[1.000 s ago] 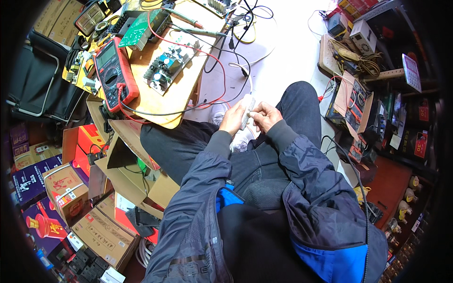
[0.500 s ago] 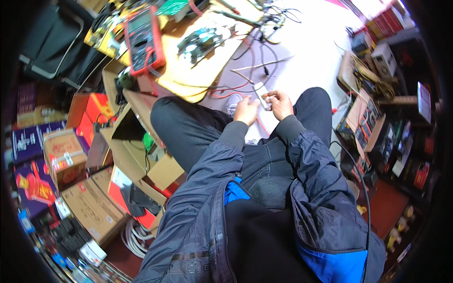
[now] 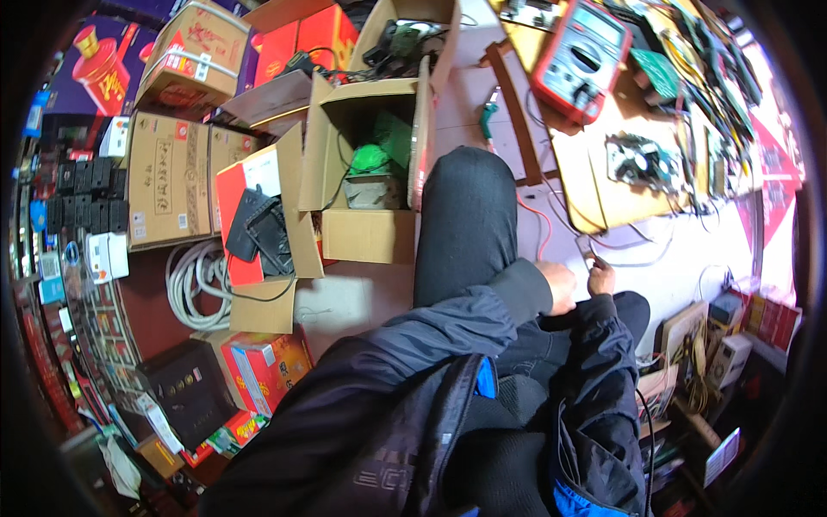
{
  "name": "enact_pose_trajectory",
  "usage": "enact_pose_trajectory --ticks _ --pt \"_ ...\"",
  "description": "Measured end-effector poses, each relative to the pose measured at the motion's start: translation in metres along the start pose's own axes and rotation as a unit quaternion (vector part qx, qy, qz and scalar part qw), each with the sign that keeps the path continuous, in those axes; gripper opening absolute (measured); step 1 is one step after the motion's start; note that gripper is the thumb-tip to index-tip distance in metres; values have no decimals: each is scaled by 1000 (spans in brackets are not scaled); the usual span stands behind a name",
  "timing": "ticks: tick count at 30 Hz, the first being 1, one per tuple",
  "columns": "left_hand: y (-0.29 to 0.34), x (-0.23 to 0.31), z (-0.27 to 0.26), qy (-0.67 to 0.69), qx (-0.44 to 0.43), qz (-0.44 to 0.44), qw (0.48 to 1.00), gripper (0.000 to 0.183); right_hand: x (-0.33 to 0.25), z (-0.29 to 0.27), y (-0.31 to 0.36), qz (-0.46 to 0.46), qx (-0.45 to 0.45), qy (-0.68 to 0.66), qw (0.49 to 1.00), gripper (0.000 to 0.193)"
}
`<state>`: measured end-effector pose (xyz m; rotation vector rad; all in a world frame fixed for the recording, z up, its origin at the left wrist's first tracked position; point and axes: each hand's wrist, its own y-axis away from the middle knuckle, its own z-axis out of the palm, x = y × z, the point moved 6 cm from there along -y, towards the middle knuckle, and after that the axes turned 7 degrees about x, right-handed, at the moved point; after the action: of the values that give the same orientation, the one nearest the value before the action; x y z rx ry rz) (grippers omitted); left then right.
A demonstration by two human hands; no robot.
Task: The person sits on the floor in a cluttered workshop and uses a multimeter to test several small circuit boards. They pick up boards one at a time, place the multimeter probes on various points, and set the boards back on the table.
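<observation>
My right hand (image 3: 601,277) is closed, its thumb and fingertips gripping a small pale block (image 3: 586,247) with wires near it. What the block is, I cannot make out. Beside it, to the left, my left hand (image 3: 558,287) is curled over my lap; anything inside its fingers is hidden. A thin red wire (image 3: 546,226) runs down towards my left hand from the floor. Beyond the hands, a red-rimmed multimeter (image 3: 584,59) lies on a yellowish board (image 3: 594,164), with a shiny circuit assembly (image 3: 642,162) nearby.
An open cardboard box (image 3: 366,237) with a green item inside stands left of my knee. Behind it are more cartons (image 3: 170,177). A coiled white hose (image 3: 194,289) lies on the floor. A soldering iron with a teal handle (image 3: 488,116) lies beyond my knee. Cluttered shelves are at right.
My view has swung to the left, so the boxes now fill more of it and the hands appear farther right. The right hand still grips the pale block.
</observation>
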<state>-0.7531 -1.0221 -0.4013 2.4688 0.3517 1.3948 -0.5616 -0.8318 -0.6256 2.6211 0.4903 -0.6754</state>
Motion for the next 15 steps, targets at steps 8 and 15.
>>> enact_pose_trajectory --ticks 8,15 --pt "-14 -14 4 86 -20 -33 996 29 -1 52 -37 -222 -59 245 942 51" --pt "-13 -23 6 68 -21 -24 997 29 -10 83 -35 -126 -51 95 986 51"
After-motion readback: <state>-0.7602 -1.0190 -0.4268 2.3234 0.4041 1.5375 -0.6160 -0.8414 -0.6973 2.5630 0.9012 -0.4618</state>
